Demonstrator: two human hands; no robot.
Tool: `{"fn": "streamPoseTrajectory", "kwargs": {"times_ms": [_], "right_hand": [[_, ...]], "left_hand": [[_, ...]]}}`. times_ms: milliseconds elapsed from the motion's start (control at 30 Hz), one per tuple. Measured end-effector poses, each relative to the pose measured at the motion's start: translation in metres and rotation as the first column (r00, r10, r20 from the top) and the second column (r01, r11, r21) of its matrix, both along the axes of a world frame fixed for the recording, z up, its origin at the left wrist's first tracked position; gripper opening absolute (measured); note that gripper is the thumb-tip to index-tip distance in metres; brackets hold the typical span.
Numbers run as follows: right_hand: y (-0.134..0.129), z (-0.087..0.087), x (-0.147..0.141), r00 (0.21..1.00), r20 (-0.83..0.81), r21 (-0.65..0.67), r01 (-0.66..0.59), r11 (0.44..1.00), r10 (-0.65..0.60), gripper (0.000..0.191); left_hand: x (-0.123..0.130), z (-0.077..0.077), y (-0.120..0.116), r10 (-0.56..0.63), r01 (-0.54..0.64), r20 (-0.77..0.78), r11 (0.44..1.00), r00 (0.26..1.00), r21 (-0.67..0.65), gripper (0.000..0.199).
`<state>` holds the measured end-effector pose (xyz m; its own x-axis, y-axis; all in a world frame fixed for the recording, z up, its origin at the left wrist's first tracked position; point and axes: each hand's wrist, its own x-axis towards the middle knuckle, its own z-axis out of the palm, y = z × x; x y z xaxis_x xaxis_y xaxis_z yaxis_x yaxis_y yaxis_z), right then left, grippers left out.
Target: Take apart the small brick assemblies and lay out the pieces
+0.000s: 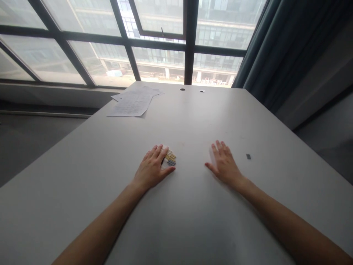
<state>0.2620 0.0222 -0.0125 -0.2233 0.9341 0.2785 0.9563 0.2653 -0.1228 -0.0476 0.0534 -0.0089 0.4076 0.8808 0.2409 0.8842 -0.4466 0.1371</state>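
My left hand (151, 165) lies palm down on the white table (190, 209), fingers stretched out. Between its thumb and forefinger show small studded pieces that look like toy building bricks, some yellow (170, 156) and some grey-blue (171, 162), with white and dark bits beside them. The hand covers part of this group, so its full extent is hidden. My right hand (224, 165) rests flat on the tabletop, fingers forward and thumb spread, with nothing in it. To its right lies a small dark grey piece (248, 156), apart from the hand.
Several printed paper sheets (132, 103) lie at the table's far left corner. Two round cable holes (182, 89) sit near the far edge. Beyond stand large framed windows (162, 42), and a dark blue-grey curtain (271, 55) hangs at the right.
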Motion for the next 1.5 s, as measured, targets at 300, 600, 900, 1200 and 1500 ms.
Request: {"fn": "streamPoseTrajectory", "kwargs": {"times_ms": [300, 600, 900, 1200, 1500], "right_hand": [[-0.020, -0.019, 0.048, 0.973, 0.064, -0.150, 0.228, 0.962, -0.221, 0.088], [0.025, 0.006, -0.099, 0.902, -0.199, -0.163, -0.415, 0.895, 0.382, 0.085], [0.031, 0.013, -0.120, 0.823, -0.336, -0.104, -0.515, 0.851, 0.457, 0.089], [0.014, 0.005, -0.097, 0.914, -0.102, -0.174, -0.405, 0.897, 0.393, 0.080], [0.032, 0.007, -0.117, 0.907, -0.104, -0.155, -0.421, 0.894, 0.409, 0.074]], "left_hand": [[-0.001, -0.003, 0.001, -0.012, 0.012, 0.013, 1.000, 1.000, 0.029, 0.073], [-0.002, -0.004, 0.000, -0.015, 0.013, 0.043, 0.999, 0.999, 0.033, 0.075], [-0.004, -0.008, 0.002, -0.027, 0.025, 0.056, 0.999, 0.998, 0.040, 0.073], [0.000, -0.004, 0.001, -0.011, 0.010, 0.030, 0.999, 0.999, 0.039, 0.068], [-0.004, -0.008, 0.003, -0.047, 0.043, 0.051, 0.996, 0.998, 0.080, 0.057]]}}
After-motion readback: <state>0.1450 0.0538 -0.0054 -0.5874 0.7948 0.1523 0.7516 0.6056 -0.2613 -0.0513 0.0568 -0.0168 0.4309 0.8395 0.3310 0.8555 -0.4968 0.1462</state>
